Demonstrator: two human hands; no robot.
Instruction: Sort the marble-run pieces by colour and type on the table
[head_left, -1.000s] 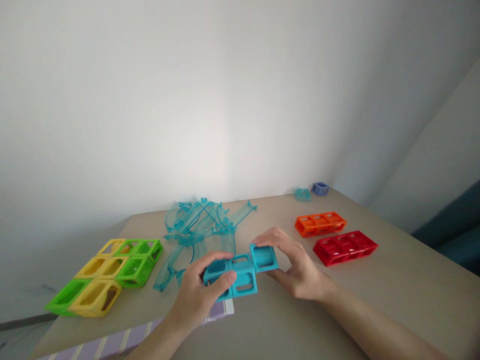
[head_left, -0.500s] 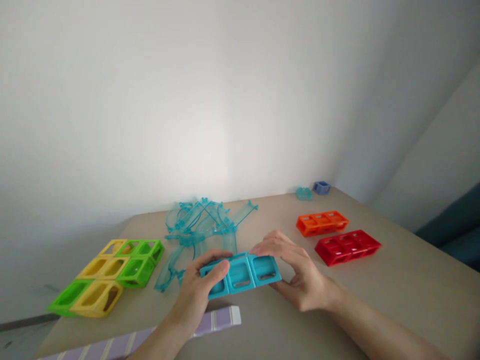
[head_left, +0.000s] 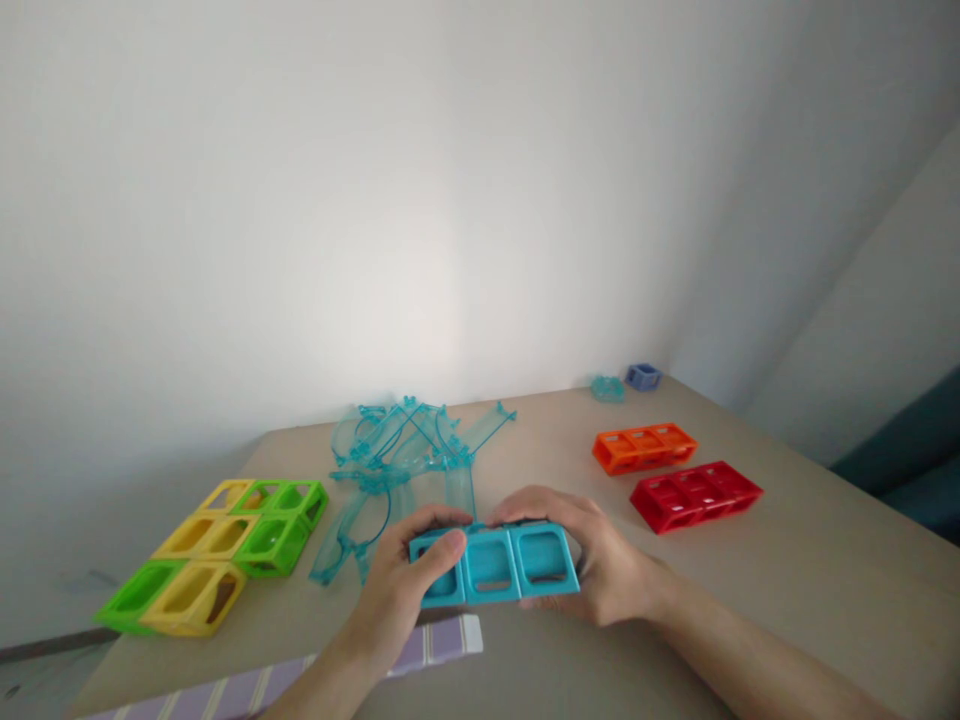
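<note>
Across the counter (head_left: 540,665), the work looks partway along: a tangle of translucent pieces (head_left: 409,465) lies loose on the far side, left of the middle, while a yellow-and-green block (head_left: 217,540) is assembled at the left. Near the middle, a turquoise row (head_left: 491,568) shows three joined cells; the left hand (head_left: 401,572) and right hand (head_left: 596,560) are clamped on its two ends, hiding what sits behind. Below, a striped lilac strip (head_left: 442,642) is partly covered by the left forearm (head_left: 337,655); nothing seems to block the hands. At right lie a red row (head_left: 697,496) and, farther, a smaller orange row (head_left: 645,450); at the far right, a violet cube (head_left: 643,377) sits beside a small translucent piece (head_left: 607,389).
</note>
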